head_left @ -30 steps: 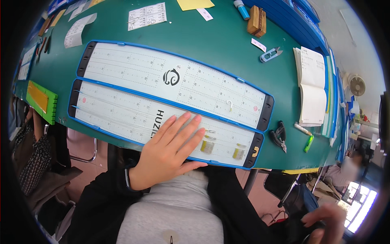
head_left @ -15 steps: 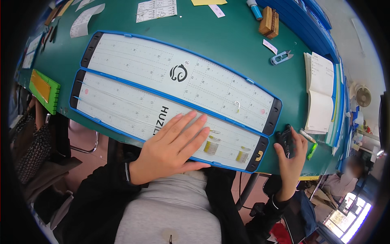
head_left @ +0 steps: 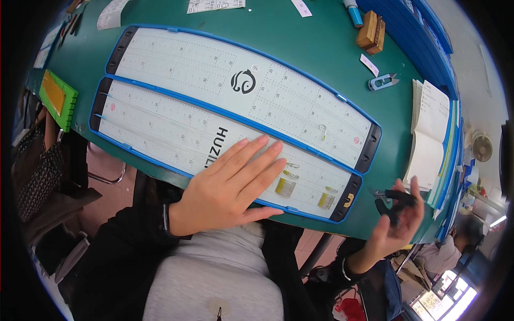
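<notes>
Pliers (head_left: 393, 206), seemingly black, sit in the right hand's (head_left: 393, 224) grip above the green table (head_left: 321, 48); left hand (head_left: 230, 184) flat, released.

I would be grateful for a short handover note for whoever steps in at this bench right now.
Left hand: open, flat on the near white measuring board, fingers spread near its right end.
Right hand: raised off the table's right edge, fingers around a small black cutter.
Small fishing hooks and line bundles lie on the near board just right of the left hand; one hook sits on the far board.
Done or left: cannot tell from this view.
</notes>
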Demonstrator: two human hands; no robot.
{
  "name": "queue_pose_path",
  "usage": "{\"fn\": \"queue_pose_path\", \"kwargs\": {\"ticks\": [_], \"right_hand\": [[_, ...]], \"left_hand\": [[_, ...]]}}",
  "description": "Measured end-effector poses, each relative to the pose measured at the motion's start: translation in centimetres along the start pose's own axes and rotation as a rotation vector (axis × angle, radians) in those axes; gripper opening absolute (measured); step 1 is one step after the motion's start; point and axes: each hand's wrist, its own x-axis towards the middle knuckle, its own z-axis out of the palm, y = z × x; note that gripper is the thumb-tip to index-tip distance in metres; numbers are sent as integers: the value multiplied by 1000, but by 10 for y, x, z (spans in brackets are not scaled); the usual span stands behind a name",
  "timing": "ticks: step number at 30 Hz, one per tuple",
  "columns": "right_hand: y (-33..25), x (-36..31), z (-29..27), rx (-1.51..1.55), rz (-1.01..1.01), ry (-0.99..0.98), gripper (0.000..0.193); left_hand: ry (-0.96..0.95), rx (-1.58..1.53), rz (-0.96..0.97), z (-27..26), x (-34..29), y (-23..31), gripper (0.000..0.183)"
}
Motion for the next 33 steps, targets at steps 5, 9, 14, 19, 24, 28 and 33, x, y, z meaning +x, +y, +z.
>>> {"fn": "queue_pose_path", "kwargs": {"ticks": [5,9,14,19,24,28,33], "right_hand": [[-20,3,56,899,132,-75,75],[-17,8,82,1078,199,-118,36],[-16,4,93,529,29,-127,19],[-23,5,98,463,60,-110,25],[-21,5,98,485,61,-100,23],[-20,5,97,464,69,-75,22],[-20,5,98,452,82,-86,22]], "left_hand": [[-18,31,15,0,-1,-2,67],[-14,54,28,1,0,-1,68],[-16,42,19,3,-1,-1,68],[-52,81,21,1,-3,-2,61],[-34,59,29,0,-1,-2,68],[-37,49,28,0,0,-1,68],[-35,44,18,2,0,-1,67]]}}
